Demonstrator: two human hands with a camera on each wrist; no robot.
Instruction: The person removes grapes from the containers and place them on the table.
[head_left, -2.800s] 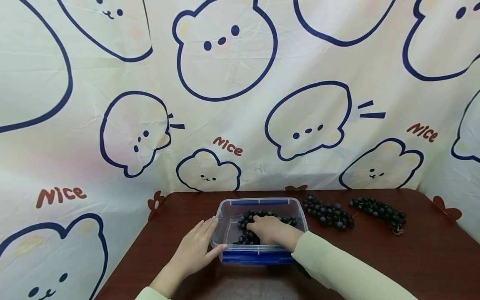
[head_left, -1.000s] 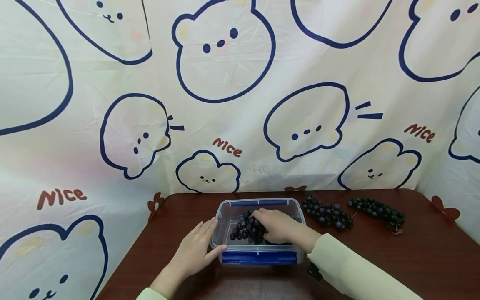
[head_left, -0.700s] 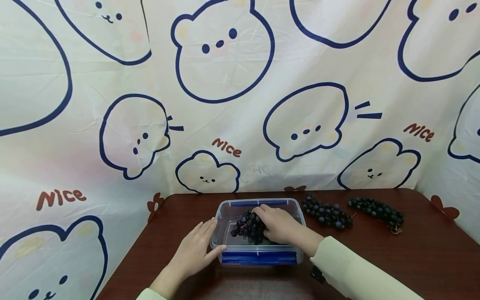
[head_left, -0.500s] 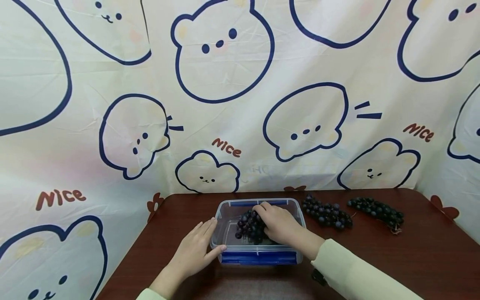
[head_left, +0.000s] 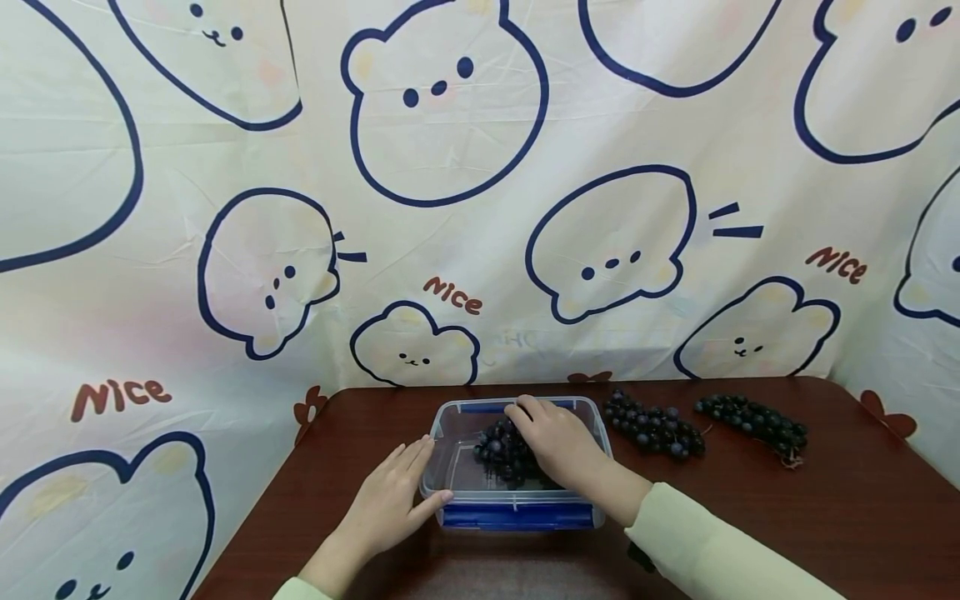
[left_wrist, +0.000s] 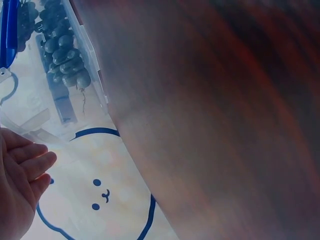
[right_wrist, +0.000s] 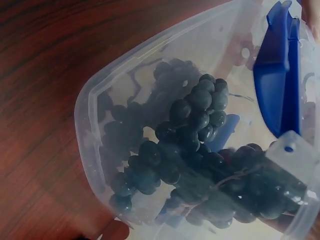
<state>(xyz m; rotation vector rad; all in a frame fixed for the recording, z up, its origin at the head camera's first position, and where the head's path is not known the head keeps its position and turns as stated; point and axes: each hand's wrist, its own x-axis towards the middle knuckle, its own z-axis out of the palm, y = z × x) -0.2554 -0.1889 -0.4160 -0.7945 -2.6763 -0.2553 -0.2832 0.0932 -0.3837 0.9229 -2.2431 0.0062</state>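
Observation:
A clear plastic food box [head_left: 450,467] with blue clips stands on the table, its top uncovered. Inside it is a bunch of dark grapes [head_left: 504,450]; the right wrist view shows grapes [right_wrist: 200,120] through the box wall. My right hand [head_left: 558,442] reaches over the box and grips the bunch from above, its fingertips partly hidden among the grapes. My left hand [head_left: 390,500] lies with straight fingers against the left side of the box, its thumb at the front rim. In the left wrist view the left hand [left_wrist: 22,175] appears beside the box corner.
Right of the box lie two more bunches of dark grapes, a nearer bunch [head_left: 656,425] and a farther bunch [head_left: 753,421]. The dark red-brown table [head_left: 787,517] ends at a cloth backdrop [head_left: 510,250] printed with cartoon bears.
My right hand has drawn back from deep in the box and risen, and the gripped grapes have bunched together and shifted with it. The left hand has stayed in place.

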